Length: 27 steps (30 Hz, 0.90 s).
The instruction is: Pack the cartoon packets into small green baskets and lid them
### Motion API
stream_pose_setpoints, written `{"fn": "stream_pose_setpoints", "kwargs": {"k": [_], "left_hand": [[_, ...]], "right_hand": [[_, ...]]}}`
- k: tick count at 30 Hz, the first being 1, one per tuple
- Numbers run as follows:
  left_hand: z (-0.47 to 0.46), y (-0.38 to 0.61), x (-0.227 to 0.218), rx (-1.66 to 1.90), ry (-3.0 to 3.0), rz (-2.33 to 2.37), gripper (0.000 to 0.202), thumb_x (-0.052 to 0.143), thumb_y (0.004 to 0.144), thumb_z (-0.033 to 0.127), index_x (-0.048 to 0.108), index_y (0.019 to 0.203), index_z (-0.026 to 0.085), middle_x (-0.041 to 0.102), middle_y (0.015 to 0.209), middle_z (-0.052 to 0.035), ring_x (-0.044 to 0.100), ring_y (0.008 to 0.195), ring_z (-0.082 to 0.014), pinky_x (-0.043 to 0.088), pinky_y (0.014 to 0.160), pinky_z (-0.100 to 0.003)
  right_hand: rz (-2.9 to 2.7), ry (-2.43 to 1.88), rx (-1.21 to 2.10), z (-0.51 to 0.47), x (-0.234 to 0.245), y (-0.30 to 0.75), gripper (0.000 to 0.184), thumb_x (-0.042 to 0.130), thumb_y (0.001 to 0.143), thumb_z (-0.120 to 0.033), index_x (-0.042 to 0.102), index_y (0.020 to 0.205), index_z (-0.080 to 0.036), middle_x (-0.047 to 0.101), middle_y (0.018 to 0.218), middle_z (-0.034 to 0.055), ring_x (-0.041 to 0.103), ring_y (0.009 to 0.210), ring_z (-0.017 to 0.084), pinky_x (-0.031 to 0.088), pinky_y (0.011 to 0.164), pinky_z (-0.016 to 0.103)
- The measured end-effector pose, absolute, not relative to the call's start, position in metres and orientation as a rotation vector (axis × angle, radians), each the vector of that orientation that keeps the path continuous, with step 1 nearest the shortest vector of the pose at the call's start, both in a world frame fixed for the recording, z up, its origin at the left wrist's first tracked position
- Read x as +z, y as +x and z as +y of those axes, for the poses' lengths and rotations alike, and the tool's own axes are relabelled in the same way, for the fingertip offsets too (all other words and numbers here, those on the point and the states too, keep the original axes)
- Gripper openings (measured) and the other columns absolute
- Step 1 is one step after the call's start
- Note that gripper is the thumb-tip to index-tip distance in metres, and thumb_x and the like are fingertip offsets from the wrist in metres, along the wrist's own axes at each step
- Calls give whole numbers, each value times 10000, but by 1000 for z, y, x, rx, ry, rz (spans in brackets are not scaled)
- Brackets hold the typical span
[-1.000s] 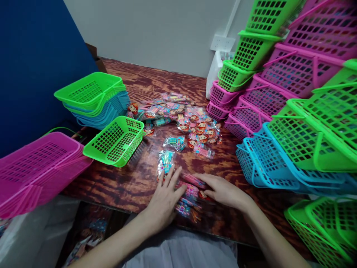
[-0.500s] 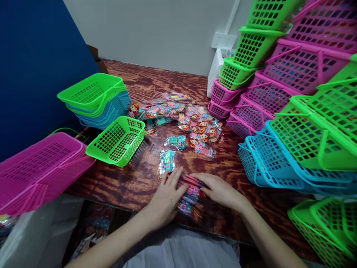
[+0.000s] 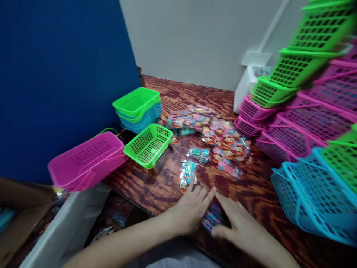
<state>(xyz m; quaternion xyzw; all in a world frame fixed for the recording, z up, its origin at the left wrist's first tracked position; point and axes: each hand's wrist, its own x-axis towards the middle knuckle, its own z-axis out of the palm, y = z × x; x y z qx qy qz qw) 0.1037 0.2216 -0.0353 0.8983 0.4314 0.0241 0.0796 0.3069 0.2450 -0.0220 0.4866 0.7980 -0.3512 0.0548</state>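
My left hand (image 3: pixel 195 208) rests over the near part of the table with its fingers stretched out. Its index finger reaches the lower end of a teal clear-wrapped packet (image 3: pixel 188 170). A low pile of pink and blue packets (image 3: pixel 212 216) lies between my hands, partly covered and blurred. On the right side of that pile is my right hand (image 3: pixel 237 223), fingers extended and thumb spread away, with no firm grip visible. Just beyond them lies a second teal packet (image 3: pixel 199 153). A heap of packets with cartoon figures (image 3: pixel 227 141) spreads farther back.
A green basket (image 3: pixel 149 145) stands left of the packets, near stacked green and blue baskets (image 3: pixel 136 101) and stacked pink baskets (image 3: pixel 86 160). Tall stacks of filled pink baskets (image 3: pixel 295 136), green baskets (image 3: pixel 304 70) and blue baskets (image 3: pixel 309 190) line the right side.
The view has swung left, so everything sits farther right. My hands have come closer together over the pile, and my right thumb has spread away from the fingers.
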Motion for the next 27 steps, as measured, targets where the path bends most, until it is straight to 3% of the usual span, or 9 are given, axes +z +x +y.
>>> {"fn": "stream_pose_setpoints", "kwargs": {"k": [2, 5, 7, 9, 11, 13, 17, 23, 27], "left_hand": [[224, 104, -36, 47, 2728, 1302, 839, 548, 849, 346, 186, 1515, -15, 501, 1364, -209, 470, 1219, -314, 111, 1198, -516], [225, 102, -40, 56, 2709, 1312, 820, 539, 848, 355, 217, 1500, -24, 438, 1438, -221, 442, 1254, -327, 124, 1198, -498], [224, 101, -43, 78, 2662, 1296, 819, 537, 843, 340, 208, 1501, -19, 399, 1476, -225, 419, 1287, -336, 129, 1194, -504], [224, 100, -47, 89, 2618, 1281, 830, 561, 813, 301, 206, 1502, 3, 395, 1479, -225, 399, 1310, -347, 131, 1188, -523], [226, 100, -50, 102, 2571, 1279, 796, 576, 795, 268, 252, 1490, 54, 451, 1431, -204, 411, 1299, -341, 135, 1184, -531], [230, 101, -50, 124, 2534, 1275, 732, 599, 787, 273, 335, 1448, 104, 487, 1391, -181, 422, 1281, -336, 145, 1180, -534], [234, 100, -44, 122, 2457, 1240, 878, 723, 683, 281, 319, 1454, 167, 443, 1420, -153, 390, 1305, -337, 216, 1158, -508], [236, 97, -33, 136, 2424, 1135, 1164, 806, 621, 242, 96, 1544, 252, 399, 1443, -112, 405, 1296, -299, 347, 1085, -414], [234, 98, -34, 92, 2486, 1183, 1153, 809, 636, 238, 99, 1545, 245, 396, 1456, -136, 421, 1297, -324, 344, 1080, -435]], "right_hand": [[2442, 1476, -898, 230, -41, 300, 1105, 805, 603, -413, 288, 1533, -114, 282, 1591, 202, 255, 1466, 391, 237, 1181, 555], [2528, 1541, -761, 218, -59, 288, 1084, 827, 570, -291, 323, 1520, -152, 276, 1592, 202, 264, 1459, 408, 251, 1162, 597], [2566, 1550, -828, 221, -53, 286, 1074, 842, 579, -323, 335, 1517, -184, 298, 1586, 193, 281, 1451, 407, 261, 1152, 609], [2561, 1508, -1061, 232, -38, 294, 1094, 841, 583, -456, 340, 1515, -176, 313, 1583, 184, 279, 1454, 394, 250, 1165, 594], [2525, 1535, -1439, 242, -25, 311, 816, 671, 780, -553, 414, 1478, -218, 424, 1532, 129, 367, 1421, 321, 278, 1172, 531], [2517, 1901, -1639, 241, -24, 330, 591, 406, 947, -574, 471, 1433, -244, 492, 1483, 95, 413, 1394, 254, 281, 1180, 479], [2367, 2773, -1545, 205, -59, 339, 652, 66, 1004, -531, 310, 1497, -181, 429, 1516, 134, 382, 1412, 223, 270, 1186, 478], [2294, 2927, -1687, 176, -98, 287, 628, -18, 1001, -468, 177, 1526, -184, 311, 1579, 127, 323, 1445, 212, 297, 1172, 459], [2393, 2853, -1586, 188, -87, 287, 601, 52, 1013, -485, 279, 1500, -217, 374, 1541, 106, 344, 1429, 215, 317, 1160, 459]]}}
